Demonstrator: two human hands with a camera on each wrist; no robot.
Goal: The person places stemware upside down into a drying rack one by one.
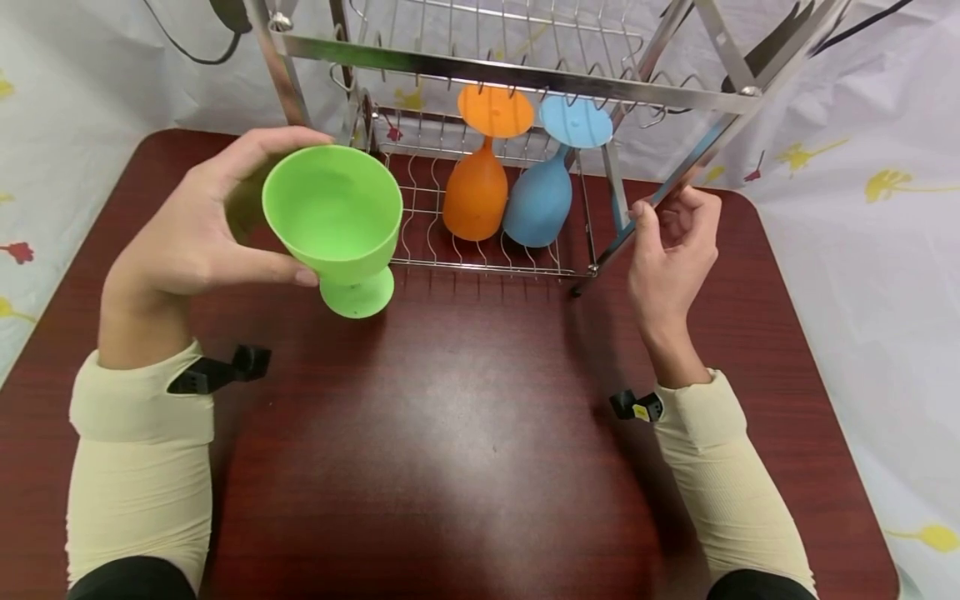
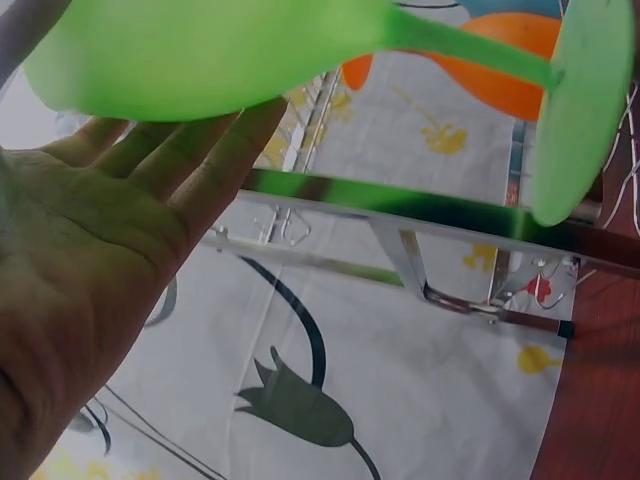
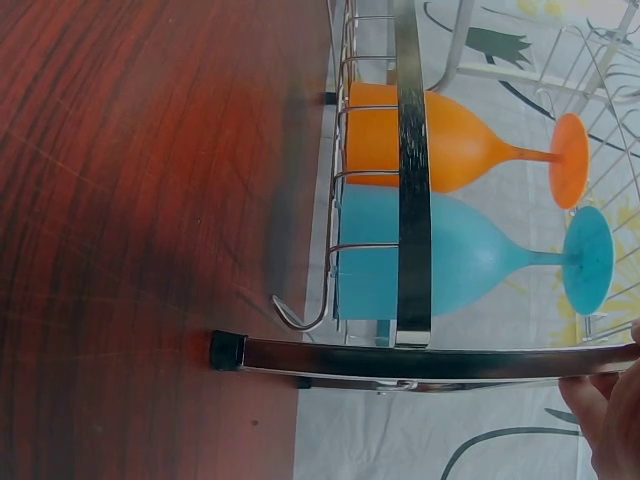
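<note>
A green plastic goblet [image 1: 360,258] is gripped by my left hand [image 1: 202,217], thumb and fingers around its bowl. It stands upright in front of the rack, its foot over the table in the head view. In the left wrist view the goblet [image 2: 220,60] shows its bowl, stem and foot, with fingers under the bowl. My right hand [image 1: 671,258] pinches the metal leg of the dish rack [image 1: 675,179] on the right side. On the rack's lower shelf, an orange goblet [image 1: 476,196] and a blue goblet [image 1: 540,204] stand upside down, side by side.
The two-tier wire dish rack has an upper shelf [image 1: 495,62] above the goblets, with a flat metal bar along its front. It stands at the back of a dark red wooden table [image 1: 450,433]. A patterned white sheet [image 1: 862,250] hangs behind.
</note>
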